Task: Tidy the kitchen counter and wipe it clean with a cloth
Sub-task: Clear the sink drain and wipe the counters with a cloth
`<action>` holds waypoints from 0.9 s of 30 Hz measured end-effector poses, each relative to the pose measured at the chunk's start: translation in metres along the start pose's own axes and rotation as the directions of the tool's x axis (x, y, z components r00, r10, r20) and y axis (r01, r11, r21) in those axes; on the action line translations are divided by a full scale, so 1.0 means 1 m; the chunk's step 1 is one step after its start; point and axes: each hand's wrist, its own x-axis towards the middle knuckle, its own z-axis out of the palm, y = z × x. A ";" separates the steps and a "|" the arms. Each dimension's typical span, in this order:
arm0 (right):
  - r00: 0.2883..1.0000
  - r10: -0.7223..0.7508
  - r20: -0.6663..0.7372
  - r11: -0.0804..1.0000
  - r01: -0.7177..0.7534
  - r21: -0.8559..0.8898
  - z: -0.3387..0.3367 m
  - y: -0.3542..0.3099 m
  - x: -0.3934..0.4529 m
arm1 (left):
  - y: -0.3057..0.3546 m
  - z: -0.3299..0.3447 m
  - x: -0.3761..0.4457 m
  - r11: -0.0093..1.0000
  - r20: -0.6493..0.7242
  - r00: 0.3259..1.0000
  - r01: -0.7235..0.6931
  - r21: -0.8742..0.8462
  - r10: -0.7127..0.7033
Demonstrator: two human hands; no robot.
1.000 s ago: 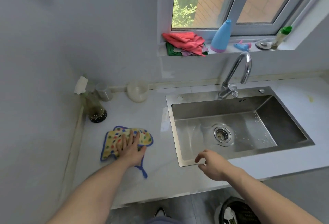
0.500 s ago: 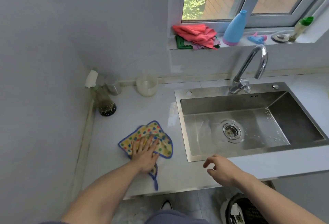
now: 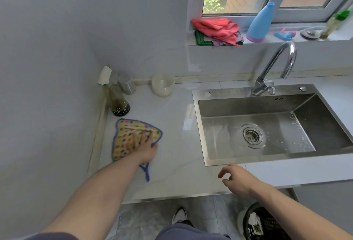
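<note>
A yellow cloth point(image 3: 126, 140) with coloured dots and a blue border lies flat on the white counter point(image 3: 177, 163), left of the sink. My left hand point(image 3: 144, 147) presses on it with straight, spread fingers. The cloth's blue loop point(image 3: 145, 173) trails toward the counter's front edge. My right hand point(image 3: 238, 179) hovers over the counter's front edge below the sink corner, its fingers loosely curled and holding nothing.
A dark sauce bottle point(image 3: 118, 102), a small metal shaker point(image 3: 127, 87) and a clear plastic cup point(image 3: 162, 85) stand at the back left. The steel sink point(image 3: 267, 125) with its tap point(image 3: 275, 68) fills the right. Cloths point(image 3: 217, 29) and a blue bottle point(image 3: 260, 23) sit on the windowsill. A bin point(image 3: 265, 222) stands below.
My left hand has slid the cloth left and back toward the sauce bottle, after a stroke toward the sink. My right hand has stayed near the counter's front edge.
</note>
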 end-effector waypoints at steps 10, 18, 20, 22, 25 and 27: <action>0.998 0.046 -0.031 0.999 -0.046 0.027 0.009 0.017 -0.028 | 0.111 0.063 -0.033 0.900 0.122 0.921 -0.387 0.202 0.369; 0.997 0.066 0.033 0.998 -0.066 0.020 0.043 0.018 -0.040 | 0.052 0.116 -0.079 0.752 0.080 0.818 -0.558 0.352 0.570; 0.997 0.069 0.039 0.997 -0.071 0.031 0.049 0.016 -0.040 | 0.033 0.109 -0.081 0.784 -0.002 0.835 -0.515 0.346 0.550; 0.996 0.075 0.040 0.996 -0.076 0.048 0.052 0.016 -0.042 | 0.011 0.103 -0.082 0.847 -0.114 0.876 -0.409 0.339 0.469; 0.996 0.086 0.033 0.993 -0.089 0.076 0.052 0.019 -0.044 | -0.024 0.090 -0.082 0.942 -0.272 0.923 -0.200 0.269 0.273; 0.996 0.089 0.022 0.992 -0.091 0.086 0.051 0.022 -0.044 | -0.048 0.079 -0.081 0.969 -0.302 0.940 -0.086 0.230 0.156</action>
